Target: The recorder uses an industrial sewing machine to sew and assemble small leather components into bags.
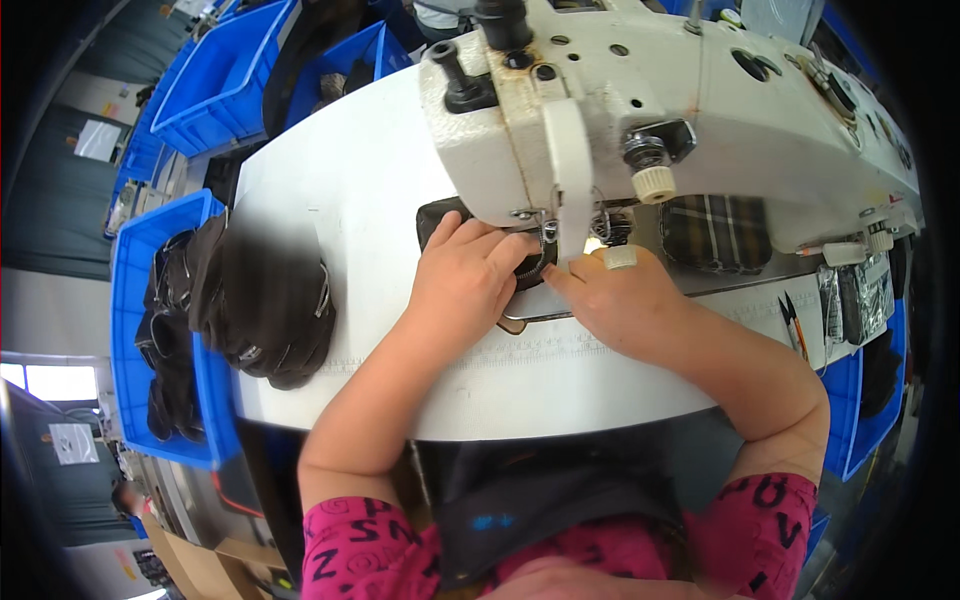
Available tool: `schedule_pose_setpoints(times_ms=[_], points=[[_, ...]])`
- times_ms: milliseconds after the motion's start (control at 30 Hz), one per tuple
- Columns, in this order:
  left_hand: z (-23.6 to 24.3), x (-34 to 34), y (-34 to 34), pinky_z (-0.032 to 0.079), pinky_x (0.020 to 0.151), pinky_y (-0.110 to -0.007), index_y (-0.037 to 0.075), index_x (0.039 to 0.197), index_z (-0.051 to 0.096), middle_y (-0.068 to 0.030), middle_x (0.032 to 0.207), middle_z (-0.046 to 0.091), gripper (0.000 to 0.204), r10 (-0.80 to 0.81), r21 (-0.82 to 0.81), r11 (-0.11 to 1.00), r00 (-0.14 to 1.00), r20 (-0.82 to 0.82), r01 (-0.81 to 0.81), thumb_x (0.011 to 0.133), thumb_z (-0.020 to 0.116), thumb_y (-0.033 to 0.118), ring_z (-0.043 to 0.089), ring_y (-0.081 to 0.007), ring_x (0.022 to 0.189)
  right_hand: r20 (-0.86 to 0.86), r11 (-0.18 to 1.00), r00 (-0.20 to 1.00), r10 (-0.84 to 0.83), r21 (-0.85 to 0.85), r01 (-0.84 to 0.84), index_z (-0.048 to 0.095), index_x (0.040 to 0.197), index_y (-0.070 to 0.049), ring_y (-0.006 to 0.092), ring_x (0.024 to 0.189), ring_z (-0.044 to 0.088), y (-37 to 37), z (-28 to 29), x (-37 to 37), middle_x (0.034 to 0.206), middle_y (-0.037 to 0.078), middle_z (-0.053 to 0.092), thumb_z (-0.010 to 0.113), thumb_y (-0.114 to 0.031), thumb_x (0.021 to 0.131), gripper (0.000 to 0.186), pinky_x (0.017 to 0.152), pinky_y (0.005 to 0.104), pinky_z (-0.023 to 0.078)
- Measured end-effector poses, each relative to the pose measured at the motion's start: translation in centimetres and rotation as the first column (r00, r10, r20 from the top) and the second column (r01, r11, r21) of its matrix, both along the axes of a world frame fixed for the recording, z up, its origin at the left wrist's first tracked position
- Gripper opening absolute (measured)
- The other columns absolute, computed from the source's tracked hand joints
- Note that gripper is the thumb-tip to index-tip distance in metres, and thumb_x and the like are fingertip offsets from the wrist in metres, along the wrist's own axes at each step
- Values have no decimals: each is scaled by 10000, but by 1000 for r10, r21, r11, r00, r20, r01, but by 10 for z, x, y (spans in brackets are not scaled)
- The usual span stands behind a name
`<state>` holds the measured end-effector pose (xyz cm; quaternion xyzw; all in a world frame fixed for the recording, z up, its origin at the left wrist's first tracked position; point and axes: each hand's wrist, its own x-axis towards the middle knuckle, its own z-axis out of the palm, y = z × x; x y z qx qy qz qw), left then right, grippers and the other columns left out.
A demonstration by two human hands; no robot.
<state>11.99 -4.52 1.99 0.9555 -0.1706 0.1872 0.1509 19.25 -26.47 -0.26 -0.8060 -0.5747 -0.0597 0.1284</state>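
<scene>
A dark fabric piece (434, 216) with a zipper-like toothed edge lies under the needle area of a white sewing machine (660, 90). My left hand (462, 268) presses on it from the left, fingers bent over it and thumb side near the needle. My right hand (622, 302) is on the other side of the presser area, thumb and finger pinching the piece's near right edge. The machine head and my fingers hide much of the piece. A plaid fabric piece (715, 232) shows beneath the machine arm, right of my right hand.
A heap of dark fabric pieces (265, 300) sits on the white table (370, 150) at the left. Beside it a blue bin (130, 300) holds more dark pieces. Scissor-like tools (793, 322) and plastic packets (862, 300) lie at the right, above another blue bin (850, 420).
</scene>
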Motion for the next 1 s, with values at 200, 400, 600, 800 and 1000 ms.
schedule_pose_setpoints(times_ms=[200,400,600,800,1000], points=[[5,1,-2,428,936,-433,112,1098,678,-27,845,725,288,-46,-116,993,978,-205,22,821,739,60,667,-279,883,-29,1000,1000,11,-6,-12,672,981,-29,266,708,714,-2,5,0,723,80,684,680,-75,807,180,610,400,542],[-2,0,0,447,902,-399,59,1115,650,-115,940,658,300,-122,-306,952,932,-340,13,824,704,9,610,-313,913,-48,1000,999,16,20,-15,679,894,-52,258,704,713,-3,0,1,726,87,683,675,-85,811,90,612,398,540],[-17,4,-18,497,783,-458,54,1208,616,-148,963,628,469,8,-123,992,1000,-4,-8,761,693,-62,605,-380,901,1,999,999,44,13,-44,685,1052,-20,231,700,692,-1,-3,0,817,70,693,689,-88,791,269,595,368,521],[-17,4,-17,515,728,-437,58,993,708,-78,961,667,308,59,-1,998,987,152,-60,707,809,5,631,-327,865,22,998,999,27,-55,-26,690,1043,-22,218,689,693,0,2,-3,809,61,687,690,-106,794,262,572,356,520],[-18,4,-17,522,736,-408,64,873,725,-42,968,711,207,-52,-32,998,993,110,56,696,826,29,646,-284,875,-14,998,999,52,-32,-52,683,875,-55,227,674,707,-1,4,-12,727,64,677,683,-124,801,102,586,370,543]])
